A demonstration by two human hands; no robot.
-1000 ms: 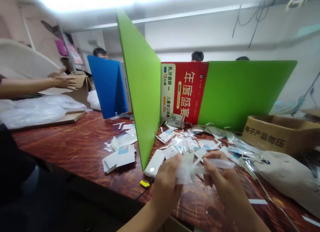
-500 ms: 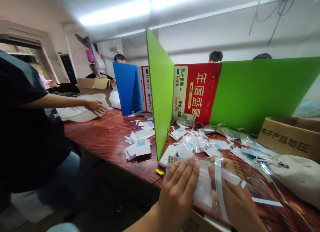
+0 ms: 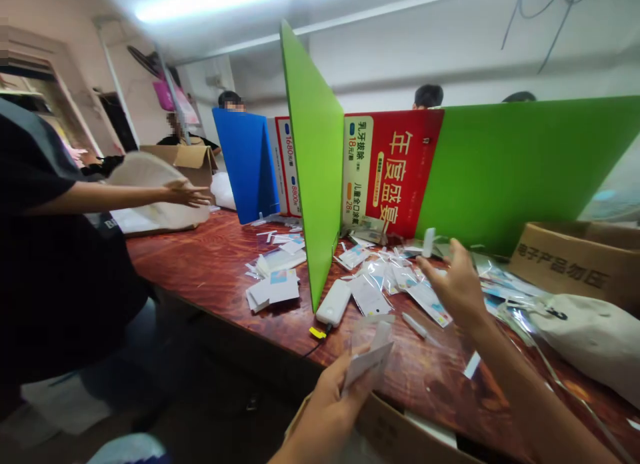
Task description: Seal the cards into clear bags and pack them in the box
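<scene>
My left hand (image 3: 333,394) is closed around a small clear plastic packet (image 3: 369,357) with a white card in it, low over the table's front edge. My right hand (image 3: 460,287) reaches over the table with its fingers apart. Just above its thumb tip is a short white strip (image 3: 429,243); whether it sticks to the thumb or is loose, I cannot tell. Several packets with printed cards (image 3: 373,294) lie in a loose heap beyond my hands. A white power bank (image 3: 334,303) with a cable lies left of that heap.
A green divider (image 3: 313,177) stands upright across the table, with a red printed panel (image 3: 407,171) behind. More cards (image 3: 274,291) lie left of it. At right are a cardboard box (image 3: 565,261) and a white cap (image 3: 595,344). Another box (image 3: 395,427) sits below me. A person's arm (image 3: 125,196) extends at left.
My hands were together on the clear packet; now they are apart. My right hand has moved up and away over the heap, while the left keeps the packet, now tilted. The view shifted slightly.
</scene>
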